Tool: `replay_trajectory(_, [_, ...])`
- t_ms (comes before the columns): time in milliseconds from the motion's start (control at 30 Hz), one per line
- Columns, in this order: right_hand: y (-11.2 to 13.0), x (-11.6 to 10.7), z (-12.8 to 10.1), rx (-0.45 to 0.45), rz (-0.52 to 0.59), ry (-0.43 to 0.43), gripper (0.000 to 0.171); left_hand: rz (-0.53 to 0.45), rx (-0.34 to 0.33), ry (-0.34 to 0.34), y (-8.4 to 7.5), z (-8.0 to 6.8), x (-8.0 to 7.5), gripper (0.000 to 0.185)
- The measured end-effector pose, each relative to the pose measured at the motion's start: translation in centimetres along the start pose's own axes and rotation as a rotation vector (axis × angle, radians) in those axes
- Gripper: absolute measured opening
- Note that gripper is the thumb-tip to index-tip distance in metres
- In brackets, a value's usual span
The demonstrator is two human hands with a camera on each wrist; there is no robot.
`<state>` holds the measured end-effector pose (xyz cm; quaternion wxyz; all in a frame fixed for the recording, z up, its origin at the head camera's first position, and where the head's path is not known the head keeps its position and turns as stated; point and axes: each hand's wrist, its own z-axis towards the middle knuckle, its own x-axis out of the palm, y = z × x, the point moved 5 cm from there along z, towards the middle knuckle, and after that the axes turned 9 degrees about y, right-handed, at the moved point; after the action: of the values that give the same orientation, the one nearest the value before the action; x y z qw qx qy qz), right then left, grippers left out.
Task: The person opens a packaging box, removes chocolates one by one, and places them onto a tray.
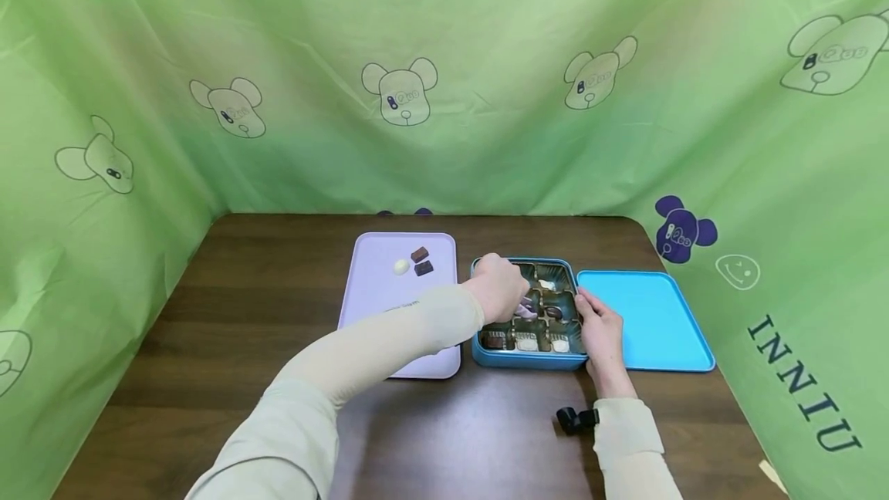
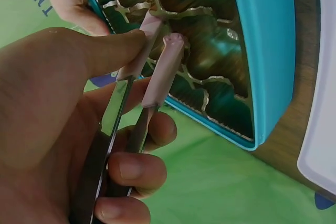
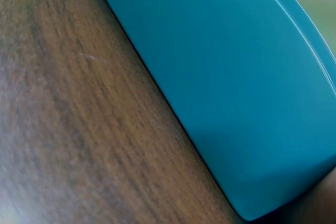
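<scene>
My left hand [image 1: 498, 288] reaches over the blue box [image 1: 531, 361] and grips metal tongs [image 2: 113, 121] with pink tips. In the left wrist view the two pink tips [image 2: 163, 69] stand slightly apart over the box's dark, glossy compartment insert [image 2: 218, 51]. Brown and white chocolates sit in several compartments, with white pieces [image 1: 526, 344] and a dark chocolate [image 1: 553, 312] showing. My right hand [image 1: 603, 334] lies along the box's right side, its fingers extended against the rim. The right wrist view shows mostly the box's blue wall [image 3: 210, 93].
Left of the box lies a lilac tray [image 1: 368, 276], bearing a white piece [image 1: 401, 267] and two brown chocolates [image 1: 421, 261]. A blue lid [image 1: 663, 322] lies to the right. Green printed cloth [image 1: 486, 160] hangs behind and beside the wooden table [image 1: 264, 276].
</scene>
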<state>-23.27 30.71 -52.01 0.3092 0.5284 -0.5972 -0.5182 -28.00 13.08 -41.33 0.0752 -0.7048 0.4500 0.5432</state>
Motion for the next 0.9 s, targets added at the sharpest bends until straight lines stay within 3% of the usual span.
replay_trajectory(233, [-0.3, -0.2, -0.1, 0.008, 0.001, 0.001, 0.052, -0.002, 0.031, 0.021, -0.1, 0.0, -0.3, 0.023])
replay_trajectory(467, [-0.5, 0.0, -0.2, 0.006, 0.001, -0.008, 0.051, -0.048, 0.033, 0.053, -0.5, 0.9, 0.8, 0.021])
replay_trajectory(900, [-0.1, 0.0, 0.0, 0.006, 0.013, -0.015, 0.051, -0.013, 0.034, -0.027, -0.4, 1.0, 0.8, 0.023])
